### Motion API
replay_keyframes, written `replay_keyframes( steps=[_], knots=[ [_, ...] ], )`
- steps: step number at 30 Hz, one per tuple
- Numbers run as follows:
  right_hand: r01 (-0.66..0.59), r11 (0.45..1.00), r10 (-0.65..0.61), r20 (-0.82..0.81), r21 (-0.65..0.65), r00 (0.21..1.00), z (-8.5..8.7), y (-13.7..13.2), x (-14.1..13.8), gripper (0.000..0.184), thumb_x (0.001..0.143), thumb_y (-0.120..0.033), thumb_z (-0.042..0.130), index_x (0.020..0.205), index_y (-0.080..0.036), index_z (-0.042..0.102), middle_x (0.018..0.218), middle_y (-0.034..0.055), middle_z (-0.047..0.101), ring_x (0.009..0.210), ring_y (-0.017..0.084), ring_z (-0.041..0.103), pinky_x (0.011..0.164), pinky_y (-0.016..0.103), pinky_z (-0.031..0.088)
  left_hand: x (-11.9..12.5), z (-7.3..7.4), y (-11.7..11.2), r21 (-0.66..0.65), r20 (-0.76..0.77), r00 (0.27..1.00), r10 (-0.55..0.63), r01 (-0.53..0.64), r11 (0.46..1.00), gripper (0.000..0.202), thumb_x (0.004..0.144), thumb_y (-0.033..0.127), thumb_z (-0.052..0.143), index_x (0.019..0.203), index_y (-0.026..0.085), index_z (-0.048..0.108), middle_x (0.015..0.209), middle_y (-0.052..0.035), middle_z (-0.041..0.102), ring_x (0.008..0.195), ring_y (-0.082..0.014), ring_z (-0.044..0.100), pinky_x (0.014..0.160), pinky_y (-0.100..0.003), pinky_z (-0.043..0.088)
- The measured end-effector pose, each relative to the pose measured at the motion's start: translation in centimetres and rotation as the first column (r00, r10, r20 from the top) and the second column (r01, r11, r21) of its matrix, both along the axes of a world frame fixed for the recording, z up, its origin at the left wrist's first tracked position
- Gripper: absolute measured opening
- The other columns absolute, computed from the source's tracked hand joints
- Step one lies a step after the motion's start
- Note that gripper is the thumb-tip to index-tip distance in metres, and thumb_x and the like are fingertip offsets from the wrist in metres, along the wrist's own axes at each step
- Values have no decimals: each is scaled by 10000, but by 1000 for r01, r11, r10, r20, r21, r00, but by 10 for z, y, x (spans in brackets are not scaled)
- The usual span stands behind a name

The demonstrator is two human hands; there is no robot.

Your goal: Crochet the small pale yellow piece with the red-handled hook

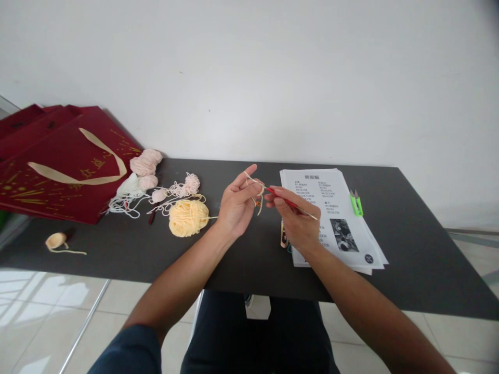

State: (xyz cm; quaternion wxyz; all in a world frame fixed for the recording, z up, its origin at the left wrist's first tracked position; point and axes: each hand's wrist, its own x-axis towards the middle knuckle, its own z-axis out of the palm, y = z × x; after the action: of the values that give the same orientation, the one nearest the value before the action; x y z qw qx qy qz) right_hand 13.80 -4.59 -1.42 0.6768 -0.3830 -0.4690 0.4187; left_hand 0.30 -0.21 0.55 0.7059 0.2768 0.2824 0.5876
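My left hand (236, 208) is raised over the middle of the table with its index finger stretched up. Pale yellow yarn (260, 204) loops over that finger and is pinched near the thumb, with a short tail hanging down. From behind this hand the strand runs to a yellow yarn ball (188, 218) on the table. My right hand (300, 221) grips a red-handled crochet hook (312, 214) like a pencil. Its metal tip points left and meets the yarn by my left fingers. Whether the tip is inside a loop is too small to tell.
Printed sheets (315, 182) lie under my right hand, with green thread snips (356, 203) on their right edge. Pink yarn (145, 162) and white yarn (130, 189) sit beside dark red bags (58, 171). A small crocheted cup (56, 240) lies at the front left.
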Motion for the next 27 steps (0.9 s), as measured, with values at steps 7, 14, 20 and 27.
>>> replay_keyframes(
  steps=[7, 14, 20, 27],
  knots=[
    [-128, 989, 104, -263, -75, 959, 12, 10, 7, 115, 854, -319, 832, 934, -274, 762, 960, -3, 829, 746, 119, 735, 715, 274, 644, 1, 0, -2, 22, -32, 999, -13, 14, 1000, 572, 674, 121, 853, 1224, 184, 711, 778, 48, 647, 661, -64, 550, 685, -231, 457],
    [-119, 991, 96, -279, -65, 955, 16, 12, 11, 137, 831, -310, 850, 907, -274, 742, 942, -20, 813, 732, 105, 707, 675, 247, 603, 1, -3, -3, 55, -37, 999, -18, 20, 998, 566, 692, 114, 844, 1237, 190, 712, 801, 38, 664, 682, -65, 571, 695, -231, 459],
    [-114, 992, 96, -269, -51, 958, 16, 14, 14, 144, 839, -316, 842, 912, -283, 723, 930, -24, 800, 717, 106, 687, 648, 250, 571, 2, -2, -3, 67, -45, 999, -20, 23, 997, 549, 691, 122, 848, 1220, 193, 717, 765, 47, 644, 675, -65, 571, 678, -231, 451],
    [-93, 995, 81, -241, -36, 967, 19, 15, 17, 170, 831, -347, 848, 895, -287, 702, 917, -22, 784, 694, 115, 650, 633, 272, 543, 2, -4, -4, 95, -64, 998, -30, 36, 995, 548, 687, 138, 850, 1215, 205, 722, 738, 55, 622, 667, -73, 567, 663, -239, 454]
  ],
)
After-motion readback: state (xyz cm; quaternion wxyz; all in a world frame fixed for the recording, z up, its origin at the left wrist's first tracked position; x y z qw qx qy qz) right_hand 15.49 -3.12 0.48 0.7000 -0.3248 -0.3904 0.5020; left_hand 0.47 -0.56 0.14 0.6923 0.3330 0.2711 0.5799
